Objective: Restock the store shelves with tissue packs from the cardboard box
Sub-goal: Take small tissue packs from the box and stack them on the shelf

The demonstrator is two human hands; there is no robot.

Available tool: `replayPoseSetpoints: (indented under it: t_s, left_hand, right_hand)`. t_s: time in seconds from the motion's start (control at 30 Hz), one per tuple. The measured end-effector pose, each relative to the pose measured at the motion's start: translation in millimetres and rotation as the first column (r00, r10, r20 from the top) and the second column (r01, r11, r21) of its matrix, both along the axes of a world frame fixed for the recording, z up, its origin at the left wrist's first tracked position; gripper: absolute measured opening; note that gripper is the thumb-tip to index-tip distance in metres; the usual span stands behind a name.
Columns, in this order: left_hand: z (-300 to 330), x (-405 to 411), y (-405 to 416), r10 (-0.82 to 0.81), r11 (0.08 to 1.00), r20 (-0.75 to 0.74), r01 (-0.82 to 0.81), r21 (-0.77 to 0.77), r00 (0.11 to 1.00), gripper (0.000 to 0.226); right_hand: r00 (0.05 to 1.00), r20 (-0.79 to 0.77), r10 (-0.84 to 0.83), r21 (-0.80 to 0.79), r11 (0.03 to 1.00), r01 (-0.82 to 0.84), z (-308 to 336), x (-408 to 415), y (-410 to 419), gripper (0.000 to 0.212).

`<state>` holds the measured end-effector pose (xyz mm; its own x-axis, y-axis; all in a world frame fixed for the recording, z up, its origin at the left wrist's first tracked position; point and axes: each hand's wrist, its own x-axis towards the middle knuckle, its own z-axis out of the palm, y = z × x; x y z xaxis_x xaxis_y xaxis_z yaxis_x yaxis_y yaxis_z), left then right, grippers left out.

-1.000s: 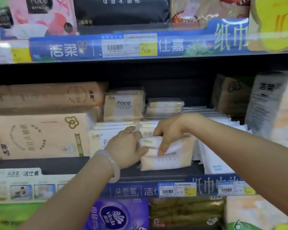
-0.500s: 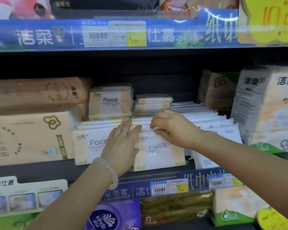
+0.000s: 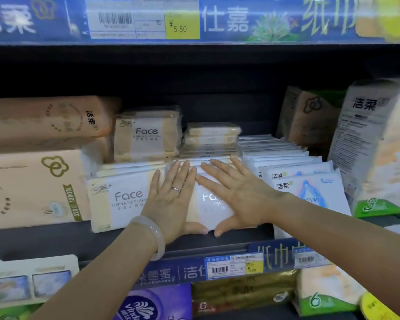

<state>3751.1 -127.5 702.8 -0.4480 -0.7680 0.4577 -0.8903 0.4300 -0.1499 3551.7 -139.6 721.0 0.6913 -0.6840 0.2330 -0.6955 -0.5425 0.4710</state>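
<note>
Both hands are lying flat against the front of a Face pack (image 3: pixel 214 204) standing at the centre of the frame, on the middle shelf (image 3: pixel 44 241). The left hand (image 3: pixel 171 202), wearing a ring (image 3: pixel 176 189) and a pale bangle (image 3: pixel 156 234), is pressing with straight, spread fingers, thumb along the pack's bottom edge. The right hand (image 3: pixel 238 195) is pressing likewise, fingers straight and slanting toward the upper left, thumb pointing down to the pack's lower edge; neither hand is gripping. A second Face pack (image 3: pixel 118 199) is standing just beside it on the left, touching. Flat white packs (image 3: pixel 307 188) are sitting to the right, and big beige packs (image 3: pixel 32 181) at centre left. A price label (image 3: pixel 143 21) is showing at the top.
</note>
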Motion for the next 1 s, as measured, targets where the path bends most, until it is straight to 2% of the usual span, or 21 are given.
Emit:
replayPoseSetpoints:
  t_s: [0.1, 0.2, 0.3, 0.33, 0.4, 0.5, 0.6, 0.7, 0.8, 0.9, 1.0]
  left_hand:
    - [-0.4, -2.1, -0.9, 0.048, 0.995, 0.009, -0.049, 0.083, 0.999, 0.119]
    - [4.0, -4.9, 2.3, 0.116, 0.985, 0.100, -0.127, 0.116, 0.988, 0.118]
    - [10.2, -5.4, 10.0, 0.120, 0.978, 0.118, -0.138, 0.157, 0.986, 0.120]
    - [12.7, -5.3, 13.9, 0.111, 0.975, 0.091, -0.126, 0.182, 0.990, 0.120]
    - [16.9, -7.6, 24.9, 0.067, 0.976, -0.020, -0.061, 0.210, 0.998, 0.117]
    - [16.0, -28.3, 43.9, -0.083, 0.986, -0.232, 0.113, 0.119, 0.969, 0.104]
    - [7.0, -69.9, 68.2, -0.275, 0.953, -0.313, 0.300, 0.035, 0.909, 0.092]
    - [-10.4, -117.4, 92.7, -0.392, 0.904, -0.270, 0.423, 0.062, 0.879, 0.088]
    - [-32.8, -174.2, 123.1, -0.471, 0.842, -0.185, 0.502, 0.199, 0.863, 0.086]
    - [-57.5, -237.8, 158.5, -0.531, 0.783, -0.100, 0.532, 0.322, 0.842, 0.084]
    - [-89.9, -302.8, 195.2, -0.563, 0.722, -0.057, 0.525, 0.450, 0.824, 0.085]
  right_hand:
    - [1.000, 0.016, -0.010, 0.016, 1.000, 0.010, 1.2, -0.1, -5.7, 0.108]
    - [1.000, 0.012, -0.004, 0.020, 1.000, 0.004, 3.9, 1.8, -1.0, 0.111]
    - [0.992, -0.031, -0.125, 0.086, 0.988, 0.127, 13.0, 6.7, 12.8, 0.113]
    - [0.989, -0.014, -0.146, 0.095, 0.985, 0.146, 17.6, 8.2, 20.2, 0.112]
    - [0.983, 0.143, -0.113, 0.069, 0.992, 0.104, 23.1, 5.9, 37.7, 0.106]
    - [0.914, 0.395, -0.092, -0.046, 0.992, 0.119, 26.6, -16.1, 72.7, 0.087]
    - [0.875, 0.458, -0.156, -0.106, 0.968, 0.228, 18.7, -59.2, 107.2, 0.069]
    - [0.831, 0.475, -0.291, -0.015, 0.941, 0.338, -2.1, -106.4, 143.6, 0.059]
    - [0.754, 0.466, -0.463, 0.136, 0.880, 0.456, -24.7, -150.9, 187.5, 0.058]
    - [0.663, 0.396, -0.635, 0.307, 0.772, 0.556, -58.1, -197.2, 230.4, 0.061]
    - [0.522, 0.300, -0.798, 0.494, 0.598, 0.630, -105.0, -251.7, 278.8, 0.068]
